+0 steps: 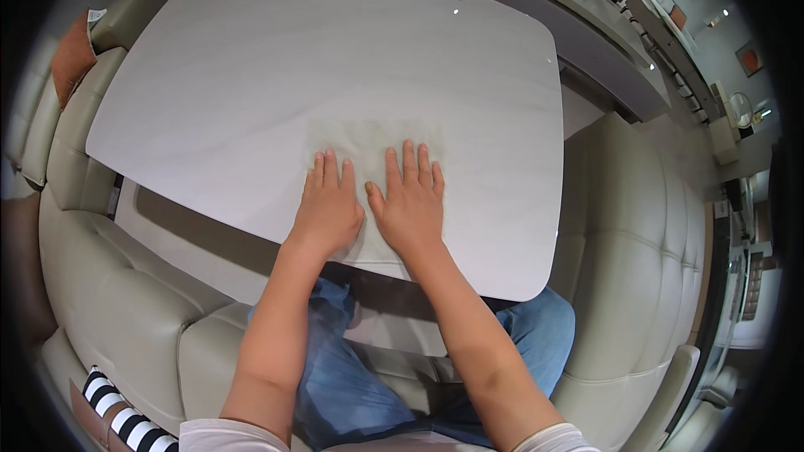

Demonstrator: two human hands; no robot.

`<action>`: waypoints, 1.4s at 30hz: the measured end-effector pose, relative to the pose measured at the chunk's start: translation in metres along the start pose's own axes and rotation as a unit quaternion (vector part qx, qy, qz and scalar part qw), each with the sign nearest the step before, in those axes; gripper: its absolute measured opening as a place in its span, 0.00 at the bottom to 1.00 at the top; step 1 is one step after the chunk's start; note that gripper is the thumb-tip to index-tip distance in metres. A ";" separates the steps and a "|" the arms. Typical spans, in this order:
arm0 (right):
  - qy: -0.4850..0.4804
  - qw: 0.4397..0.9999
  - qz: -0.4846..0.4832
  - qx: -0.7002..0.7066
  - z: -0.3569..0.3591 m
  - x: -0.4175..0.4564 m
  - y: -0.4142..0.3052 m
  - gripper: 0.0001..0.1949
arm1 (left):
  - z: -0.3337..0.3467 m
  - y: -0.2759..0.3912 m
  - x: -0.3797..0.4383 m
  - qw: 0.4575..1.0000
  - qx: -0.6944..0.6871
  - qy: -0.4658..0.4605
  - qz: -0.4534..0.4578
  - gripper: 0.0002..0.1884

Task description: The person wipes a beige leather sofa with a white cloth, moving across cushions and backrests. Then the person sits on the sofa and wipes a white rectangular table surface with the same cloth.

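Observation:
A thin, pale, squarish cloth (375, 135) lies flat on the white tabletop (251, 63), close to the near edge. My left hand (330, 207) rests palm down on its left part, the fingers pointing away from me and the thumb tucked in. Beside it, with a small gap between, my right hand (409, 201) lies palm down on the right part, fingers spread. Neither hand grips anything. Parts of the cloth are hidden under both hands.
Beige leather sofa seats (119, 307) curve round the left and near side, and another padded seat (628, 251) stands at the right. An orange cushion (74, 61) leans at the far left; a striped cushion (125, 414) lies at the lower left. A grey low cabinet (584, 50) stands beyond the table.

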State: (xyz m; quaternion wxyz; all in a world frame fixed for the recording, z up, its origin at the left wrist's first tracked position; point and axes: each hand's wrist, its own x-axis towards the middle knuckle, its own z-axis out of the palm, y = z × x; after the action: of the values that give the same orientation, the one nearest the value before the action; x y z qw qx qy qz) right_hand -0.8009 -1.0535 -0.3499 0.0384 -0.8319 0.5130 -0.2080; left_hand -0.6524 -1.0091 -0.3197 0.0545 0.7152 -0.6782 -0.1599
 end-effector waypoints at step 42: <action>-0.059 0.994 -0.084 0.037 0.002 -0.010 -0.024 0.33 | -0.016 -0.014 -0.032 0.998 -0.013 0.040 -0.046 0.38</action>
State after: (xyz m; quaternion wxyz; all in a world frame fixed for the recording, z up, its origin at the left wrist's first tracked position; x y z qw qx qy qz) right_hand -0.7843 -1.0335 -0.3484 0.0817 -0.8809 0.4299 -0.1804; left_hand -0.6350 -0.9783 -0.3042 0.0834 0.7509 -0.6396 -0.1417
